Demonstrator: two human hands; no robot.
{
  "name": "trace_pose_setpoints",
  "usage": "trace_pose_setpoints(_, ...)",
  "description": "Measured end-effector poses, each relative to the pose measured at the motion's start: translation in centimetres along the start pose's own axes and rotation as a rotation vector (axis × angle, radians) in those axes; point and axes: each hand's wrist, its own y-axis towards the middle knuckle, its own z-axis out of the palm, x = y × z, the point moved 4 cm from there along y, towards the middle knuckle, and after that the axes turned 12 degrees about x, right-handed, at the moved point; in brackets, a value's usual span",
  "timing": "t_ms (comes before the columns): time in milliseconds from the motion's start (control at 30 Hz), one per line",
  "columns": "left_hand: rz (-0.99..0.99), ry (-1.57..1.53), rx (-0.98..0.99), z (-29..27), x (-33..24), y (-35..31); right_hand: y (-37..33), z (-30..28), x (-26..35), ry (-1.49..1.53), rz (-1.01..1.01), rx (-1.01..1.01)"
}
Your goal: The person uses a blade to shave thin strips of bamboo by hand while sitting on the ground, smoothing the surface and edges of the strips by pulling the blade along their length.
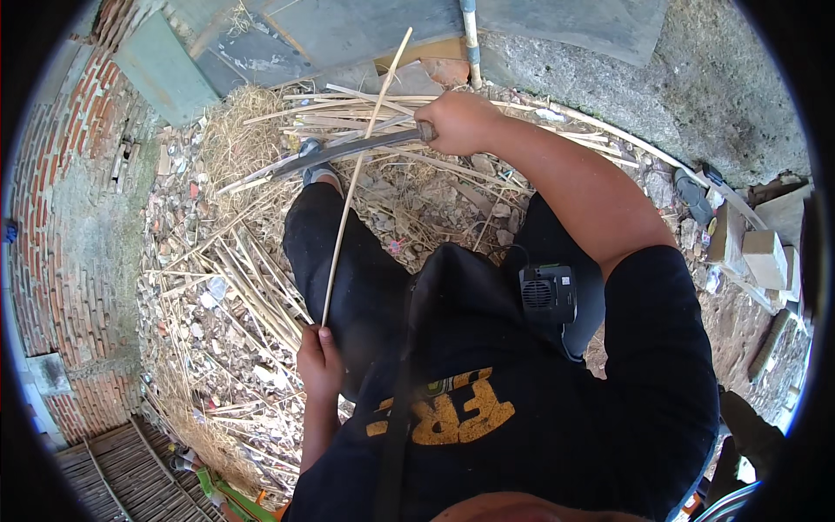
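Observation:
My left hand (319,361) grips the near end of a long thin bamboo strip (361,170) that runs up and away over my left knee. My right hand (459,122) is closed on the handle of a long curved blade (344,153), which lies across the strip about midway along it. I am seated, with black trousers and a black shirt filling the lower middle of the view.
Split bamboo strips and straw (252,287) cover the rubble ground to the left and ahead. A brick wall (52,217) curves along the left. Woven bamboo slats (122,474) lie at lower left. Bricks and blocks (765,257) sit at right.

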Motion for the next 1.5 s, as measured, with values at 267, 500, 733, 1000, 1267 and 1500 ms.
trace_pose_setpoints(267, -0.043, -0.012, 0.101, -0.1, 0.5, 0.4, 0.1, 1.4, 1.4, -0.027, -0.072, 0.049)
trace_pose_setpoints(500, -0.003, -0.007, 0.084, 0.6, 0.0, 0.9, 2.6, 2.6, -3.7, 0.114, 0.002, 0.024)
trace_pose_setpoints(733, 0.007, 0.005, 0.140, 0.3, 0.1, 1.1, 0.8, 2.6, 1.3, -0.010, -0.149, 0.089)
trace_pose_setpoints(1000, 0.021, 0.116, 0.092, 0.9, -0.4, 1.7, 2.3, 3.7, 0.9, 0.089, -0.055, 0.098)
trace_pose_setpoints(1267, -0.029, 0.191, 0.092, 1.2, -0.5, 1.6, 2.3, 3.0, -1.2, 0.083, 0.058, 0.057)
trace_pose_setpoints(1500, -0.005, 0.185, 0.097, 0.9, 0.1, 1.2, 0.7, 3.9, 2.5, -0.042, -0.055, 0.075)
